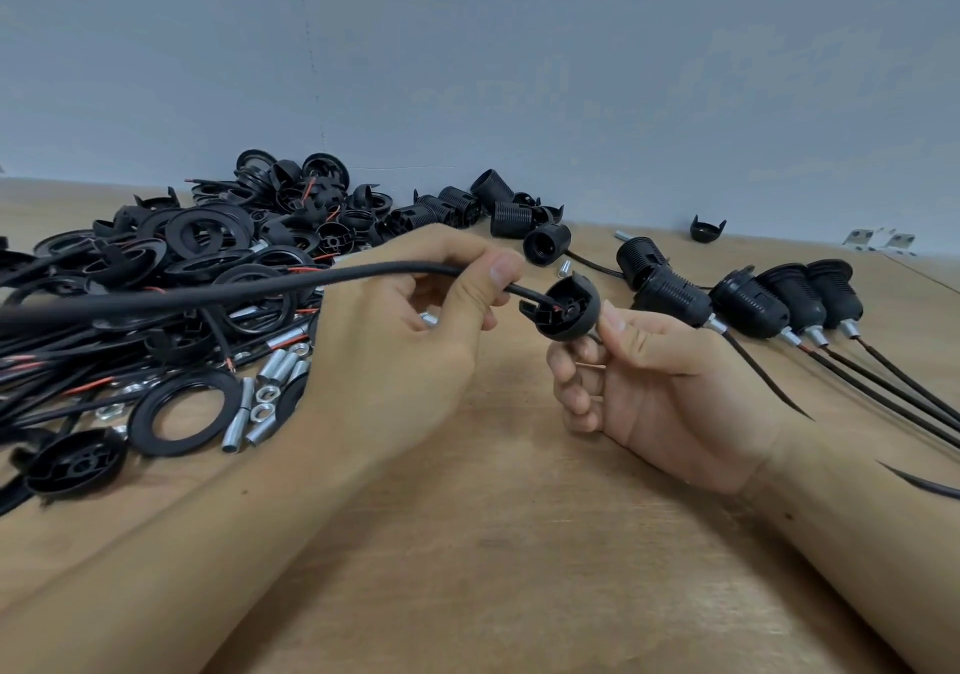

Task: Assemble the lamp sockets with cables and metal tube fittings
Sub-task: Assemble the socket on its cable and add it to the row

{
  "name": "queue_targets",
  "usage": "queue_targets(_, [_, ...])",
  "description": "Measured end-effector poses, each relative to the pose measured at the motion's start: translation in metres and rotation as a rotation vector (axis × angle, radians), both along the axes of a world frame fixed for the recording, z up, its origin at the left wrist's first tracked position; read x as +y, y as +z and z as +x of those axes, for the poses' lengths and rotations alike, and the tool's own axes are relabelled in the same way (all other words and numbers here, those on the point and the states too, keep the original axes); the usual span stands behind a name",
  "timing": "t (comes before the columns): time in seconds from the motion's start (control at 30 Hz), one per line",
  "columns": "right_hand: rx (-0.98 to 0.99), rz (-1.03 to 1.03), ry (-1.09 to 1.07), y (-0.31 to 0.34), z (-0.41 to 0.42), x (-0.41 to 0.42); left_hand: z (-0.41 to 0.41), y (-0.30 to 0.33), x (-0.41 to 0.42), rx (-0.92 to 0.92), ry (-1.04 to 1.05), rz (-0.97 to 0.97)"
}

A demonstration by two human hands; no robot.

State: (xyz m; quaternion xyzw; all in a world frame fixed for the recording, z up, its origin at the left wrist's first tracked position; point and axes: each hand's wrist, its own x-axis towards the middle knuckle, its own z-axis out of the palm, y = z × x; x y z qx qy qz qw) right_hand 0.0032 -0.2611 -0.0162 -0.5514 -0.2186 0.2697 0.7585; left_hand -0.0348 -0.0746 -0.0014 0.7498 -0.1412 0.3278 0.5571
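Threading step under way: left hand (447,304) pinching cable (260,286), tip entering socket cap (566,307). Right hand (639,372) gripping cap from right. Next, likely: push cable through cap's centre hole.

Over a wooden table (467,543), the left hand (415,330) pinches a black cable (234,291) whose end enters a black socket cap (566,307), held by the right hand (660,387). At nine o'clock lies a heap of black rings (176,408), cables and metal tubes (275,364). At two o'clock, assembled sockets (748,304) lie in a row.
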Motion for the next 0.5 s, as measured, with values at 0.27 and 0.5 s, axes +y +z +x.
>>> queue_targets(0.27, [-0.058,-0.007,-0.072,-0.003,-0.0006,-0.0004,-0.002,0.0005,-0.0006,0.082,-0.06,-0.007])
queue_targets(0.5, [-0.352,-0.18,-0.33,-0.0018,-0.0074,0.0017,0.0066,-0.0009,0.003,0.305,-0.215,-0.248])
